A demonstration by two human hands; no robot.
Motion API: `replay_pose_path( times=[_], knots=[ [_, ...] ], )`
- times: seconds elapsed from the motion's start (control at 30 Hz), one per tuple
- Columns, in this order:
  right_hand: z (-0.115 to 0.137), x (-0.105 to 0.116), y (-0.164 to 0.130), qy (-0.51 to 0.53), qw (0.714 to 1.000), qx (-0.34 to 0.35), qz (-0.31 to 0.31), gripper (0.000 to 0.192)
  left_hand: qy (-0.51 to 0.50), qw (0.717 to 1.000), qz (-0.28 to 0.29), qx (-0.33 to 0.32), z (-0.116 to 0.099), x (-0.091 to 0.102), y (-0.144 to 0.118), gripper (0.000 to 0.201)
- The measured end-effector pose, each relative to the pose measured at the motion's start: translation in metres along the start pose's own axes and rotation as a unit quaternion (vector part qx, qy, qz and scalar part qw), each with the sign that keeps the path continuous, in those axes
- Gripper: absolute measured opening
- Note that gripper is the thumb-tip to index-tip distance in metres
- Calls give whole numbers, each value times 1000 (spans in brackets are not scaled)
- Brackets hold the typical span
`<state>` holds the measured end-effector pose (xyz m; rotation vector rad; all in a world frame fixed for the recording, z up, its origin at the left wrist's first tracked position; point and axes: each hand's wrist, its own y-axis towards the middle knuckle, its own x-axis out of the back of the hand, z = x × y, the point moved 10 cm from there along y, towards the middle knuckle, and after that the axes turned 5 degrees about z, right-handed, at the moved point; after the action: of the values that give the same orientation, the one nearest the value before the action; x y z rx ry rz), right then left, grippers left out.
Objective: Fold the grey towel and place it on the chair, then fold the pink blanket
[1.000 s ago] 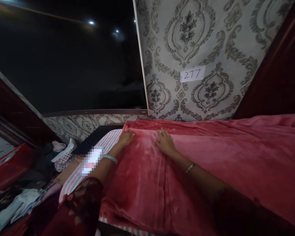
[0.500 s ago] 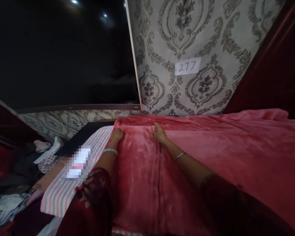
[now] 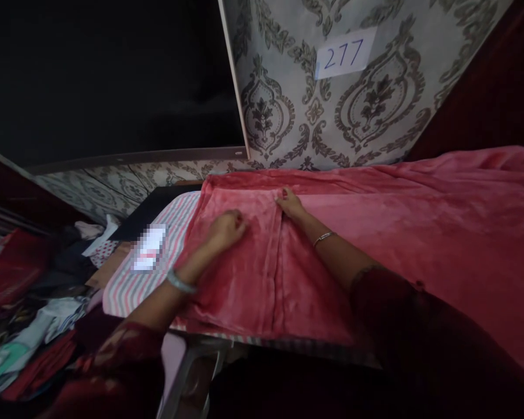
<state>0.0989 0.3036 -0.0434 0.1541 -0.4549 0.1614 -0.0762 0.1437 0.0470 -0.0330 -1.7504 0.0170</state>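
A plush red-pink blanket [image 3: 244, 273] lies spread over a striped surface, with its left part folded over and a folded edge running toward me. My right hand [image 3: 291, 205] pinches the far end of that edge between thumb and fingers. Over the folded part, my left hand [image 3: 227, 231] is slightly blurred, its fingers curled together; no cloth rises with it. A bracelet circles each wrist.
A striped cover [image 3: 131, 285] shows at the left, bearing a pixelated white item [image 3: 151, 247]. Piled clothes [image 3: 48, 326] lie at lower left. A large dark screen [image 3: 113, 81] and a paper marked 277 [image 3: 346, 53] are on the wall behind.
My left hand has left the blanket's far left corner and moved right and nearer to me. My right hand stays at the folded edge. The view has tilted downward.
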Motion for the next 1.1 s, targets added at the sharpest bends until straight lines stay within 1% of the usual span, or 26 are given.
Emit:
replay_pose_path(
  times=[0.03,0.07,0.13,0.2,0.27,0.33,0.47,0.57,0.63,0.7,0.73,0.87,0.93,1.03,1.07,1.1],
  knots=[
    [-1,0,0,11,1000,-1,5,61,-12,999,38,-20,-21,-14,-27,32],
    [-2,-1,-1,20,1000,-4,11,63,-20,997,62,-41,-42,-26,-55,33],
    [-1,-1,-3,37,999,-4,19,69,-13,993,91,-72,-75,-45,-104,36],
    [3,-1,-7,47,998,4,29,75,4,993,91,-73,-93,-57,-135,39],
    [9,-2,-11,35,999,9,37,81,22,995,82,-54,-99,-62,-149,38],
    [14,-1,-13,11,999,9,38,83,29,996,80,-34,-98,-65,-152,34],
    [20,-1,-13,-2,1000,7,27,81,23,994,105,-23,-94,-65,-150,32],
    [25,0,-8,-3,1000,8,18,77,-3,994,108,-14,-91,-56,-148,34],
    [29,3,-3,-7,1000,13,11,74,-25,996,89,-13,-93,-46,-147,35],
    [32,8,-1,-16,1000,19,2,71,-38,997,69,-22,-99,-41,-145,35],
    [33,11,-1,-24,1000,19,-2,70,-41,996,68,-29,-103,-42,-145,34],
    [28,22,-8,-69,998,-5,-9,69,-42,992,100,-58,-120,-64,-151,35],
    [27,25,-14,-92,996,-13,-5,68,-55,990,107,-72,-122,-66,-153,32],
    [36,28,-20,-125,992,-15,0,66,-126,978,128,-108,-118,-55,-150,21],
    [42,29,-22,-134,991,-13,-3,66,-158,971,130,-127,-115,-47,-145,19],
    [51,29,-25,-146,989,-6,-6,66,-185,965,120,-144,-110,-37,-138,21]
  ],
)
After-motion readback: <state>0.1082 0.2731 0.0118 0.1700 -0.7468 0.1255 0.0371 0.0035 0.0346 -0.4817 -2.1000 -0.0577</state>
